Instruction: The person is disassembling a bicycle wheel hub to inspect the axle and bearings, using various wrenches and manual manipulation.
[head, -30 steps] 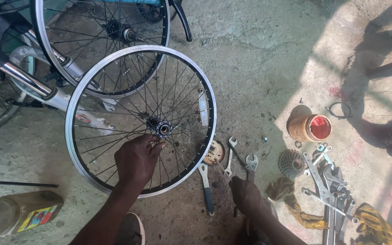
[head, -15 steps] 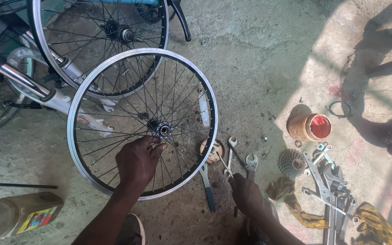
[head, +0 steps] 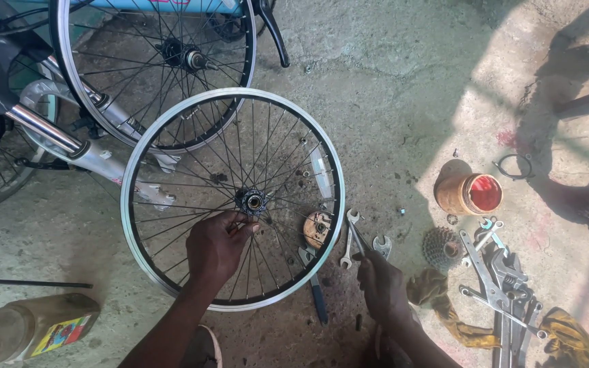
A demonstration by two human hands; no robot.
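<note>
A silver-rimmed bicycle wheel (head: 131,204) lies flat on the concrete floor, its black hub (head: 251,202) at the centre. My left hand (head: 216,249) rests on the wheel just below the hub, fingers closed around the spokes. To the right, outside the rim, my right hand (head: 383,286) pinches a slim metal spanner (head: 357,238) that points up and to the left. Two other spanners (head: 381,244) lie on the floor beside it. A round brown part (head: 318,228) sits under the spokes near the rim.
A bicycle frame with a second wheel (head: 151,68) lies at the top left. A rusty can with a red inside (head: 472,194), a sprocket cluster (head: 442,247), a pile of wrenches (head: 499,279) and yellow rags (head: 444,307) are at the right. A brown bottle (head: 28,327) lies at the bottom left.
My right hand now has the slim spanner raised off the floor among the wrenches. My left hand stays on the spokes by the hub. The view has shifted slightly.
</note>
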